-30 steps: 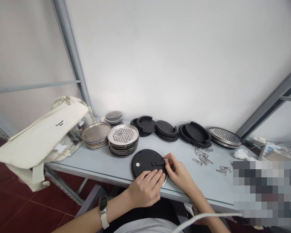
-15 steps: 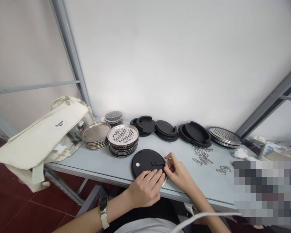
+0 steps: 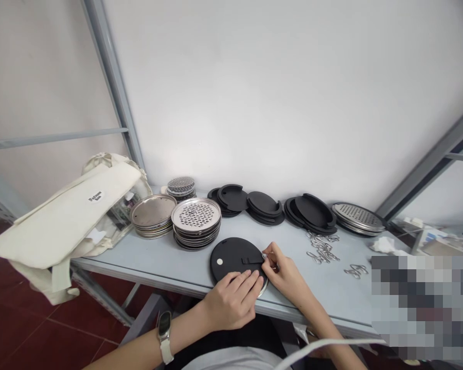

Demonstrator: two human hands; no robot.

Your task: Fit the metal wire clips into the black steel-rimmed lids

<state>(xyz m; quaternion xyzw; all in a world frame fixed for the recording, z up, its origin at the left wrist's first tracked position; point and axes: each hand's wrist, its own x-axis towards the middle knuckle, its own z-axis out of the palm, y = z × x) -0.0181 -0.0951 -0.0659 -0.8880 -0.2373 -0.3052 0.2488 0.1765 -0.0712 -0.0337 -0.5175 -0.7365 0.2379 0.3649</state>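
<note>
A round black disc (image 3: 231, 253) lies flat on the table before me, with a pale dot and a raised tab on its face. A bright metal rim (image 3: 263, 289) shows under its near right edge. My left hand (image 3: 235, 298) rests on the disc's near side, fingers stretched out and pressing on it. At the disc's right edge, my right hand (image 3: 277, 266) pinches a small metal piece (image 3: 264, 254) mostly hidden by the fingertips. Several loose wire clips (image 3: 322, 249) lie to the right of that hand.
Behind the disc stand a stack of grater plates (image 3: 196, 216), plain metal discs (image 3: 153, 215), black trays (image 3: 314, 213) and slotted metal plates (image 3: 358, 217). A cream bag (image 3: 65, 216) overhangs the table's left end. The table's front edge (image 3: 165, 284) is close to me.
Almost nothing differs. The right fingertips have shifted very slightly at the disc's edge; the left hand stays in place.
</note>
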